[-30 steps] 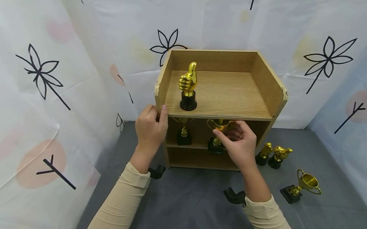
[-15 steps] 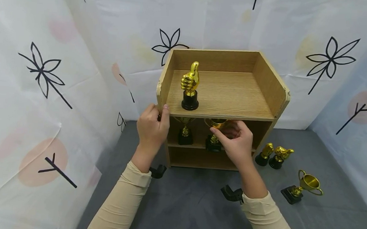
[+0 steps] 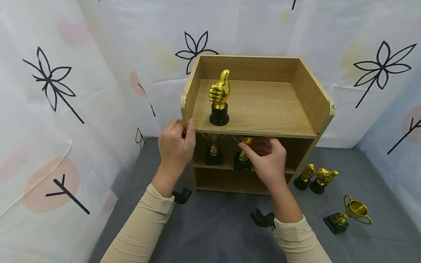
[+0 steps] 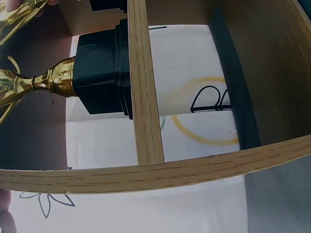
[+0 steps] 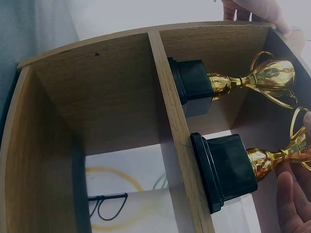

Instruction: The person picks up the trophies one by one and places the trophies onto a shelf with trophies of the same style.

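My left hand (image 3: 176, 145) grips the left side of a wooden shelf unit (image 3: 258, 133), its thumb at the front edge of the top board. With my right hand (image 3: 267, 158) I hold a gold trophy cup (image 3: 243, 161) with a black base by its upper part, in the middle compartment. In the right wrist view its base (image 5: 226, 170) is right at the middle board's front edge. Another trophy cup (image 3: 214, 154) stands upright to its left in the same compartment. On the top board, a gold thumbs-up trophy (image 3: 220, 99) stands near the left side.
On the grey tabletop (image 3: 221, 235), right of the shelf, stand two small gold trophies, one fist-shaped (image 3: 304, 177) and one thumb-shaped (image 3: 323, 181). Nearer me is a two-handled trophy cup (image 3: 348, 214). A patterned white cloth (image 3: 263, 28) hangs behind.
My right hand has moved left and slightly inward with the trophy cup, bringing it closer to the other cup in the middle compartment. My left hand keeps its grip on the shelf side.
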The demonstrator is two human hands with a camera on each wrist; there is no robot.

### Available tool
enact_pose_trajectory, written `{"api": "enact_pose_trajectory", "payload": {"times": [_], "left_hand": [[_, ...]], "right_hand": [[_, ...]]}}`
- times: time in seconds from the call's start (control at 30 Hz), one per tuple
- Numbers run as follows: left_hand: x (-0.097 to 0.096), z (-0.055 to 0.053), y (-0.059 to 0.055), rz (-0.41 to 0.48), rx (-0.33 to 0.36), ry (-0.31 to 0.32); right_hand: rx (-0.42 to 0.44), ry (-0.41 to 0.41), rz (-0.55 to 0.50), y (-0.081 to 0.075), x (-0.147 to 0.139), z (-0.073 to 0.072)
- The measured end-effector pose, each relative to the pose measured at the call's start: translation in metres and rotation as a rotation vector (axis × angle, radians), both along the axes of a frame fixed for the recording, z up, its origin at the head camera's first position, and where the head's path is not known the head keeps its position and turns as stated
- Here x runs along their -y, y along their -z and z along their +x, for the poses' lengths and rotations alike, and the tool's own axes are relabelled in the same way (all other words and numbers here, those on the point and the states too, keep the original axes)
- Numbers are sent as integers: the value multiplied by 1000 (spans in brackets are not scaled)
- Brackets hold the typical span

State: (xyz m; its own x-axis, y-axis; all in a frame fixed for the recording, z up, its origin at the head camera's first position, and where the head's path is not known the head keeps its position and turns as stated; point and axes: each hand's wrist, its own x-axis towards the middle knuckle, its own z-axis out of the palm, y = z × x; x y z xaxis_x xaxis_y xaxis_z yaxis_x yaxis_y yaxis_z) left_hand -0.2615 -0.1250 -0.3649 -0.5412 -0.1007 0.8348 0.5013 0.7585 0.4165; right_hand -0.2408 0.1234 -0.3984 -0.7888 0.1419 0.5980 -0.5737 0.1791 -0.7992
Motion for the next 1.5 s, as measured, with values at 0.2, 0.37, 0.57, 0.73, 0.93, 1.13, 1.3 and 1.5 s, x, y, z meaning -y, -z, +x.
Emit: {"api": "enact_pose_trajectory", "payload": {"times": [0.2, 0.37, 0.57, 0.73, 0.93, 1.13, 1.3, 1.5], "left_hand": [[0, -1, -1, -2, -7, -5], [1, -2, 0, 2, -10, -7], [0, -2, 1, 4, -8, -7], [0, -1, 1, 4, -7, -7], [0, 0, 0, 5, -5, -5], [-1, -1, 2, 1, -8, -4], [-1, -1, 2, 3, -15, -4], [0, -2, 2, 4, -13, -4]], "right_hand": [[9, -7, -21, 0, 3, -4], [23, -3, -30, 1, 5, -6], [54, 4, -36, 2, 7, -8], [43, -2, -52, 3, 8, -9], [44, -6, -61, 5, 9, -12], [64, -2, -62, 3, 11, -8], [97, 5, -36, 9, 10, -11], [145, 19, -10, 10, 7, -9]]}}
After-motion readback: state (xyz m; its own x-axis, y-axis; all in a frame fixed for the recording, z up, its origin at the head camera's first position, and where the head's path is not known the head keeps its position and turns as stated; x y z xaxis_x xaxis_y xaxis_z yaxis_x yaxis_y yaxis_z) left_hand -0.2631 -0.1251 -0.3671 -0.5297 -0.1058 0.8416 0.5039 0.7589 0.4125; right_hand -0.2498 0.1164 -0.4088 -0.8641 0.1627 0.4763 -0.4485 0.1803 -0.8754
